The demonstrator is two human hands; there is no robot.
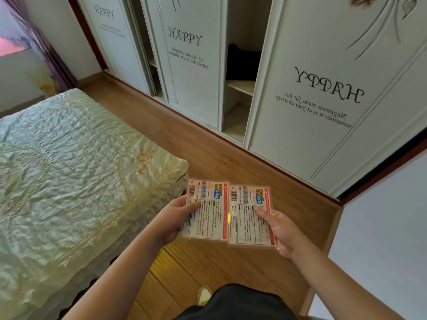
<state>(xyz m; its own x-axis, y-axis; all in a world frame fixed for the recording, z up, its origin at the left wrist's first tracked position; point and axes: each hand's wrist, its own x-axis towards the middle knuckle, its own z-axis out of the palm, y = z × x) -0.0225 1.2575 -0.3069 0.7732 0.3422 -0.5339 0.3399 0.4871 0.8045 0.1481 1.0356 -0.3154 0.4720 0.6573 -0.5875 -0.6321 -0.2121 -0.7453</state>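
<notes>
I hold two flat plastic packets side by side above the wooden floor, both printed with barcodes, red borders and black text. My left hand (176, 219) grips the left packet (208, 218) by its left edge, thumb across the front. My right hand (280, 229) grips the right packet (248, 224) by its right edge, thumb lying on its printed face. The inner edges of the two packets touch or slightly overlap.
A bed with a pale green quilted cover (69, 169) fills the left. A white sliding wardrobe (312, 100) with "HAPPY" lettering stands ahead, one gap open onto shelves (240, 86) with a dark item (243, 63). A white wall (381, 239) is at right. Wooden floor (208, 153) runs between.
</notes>
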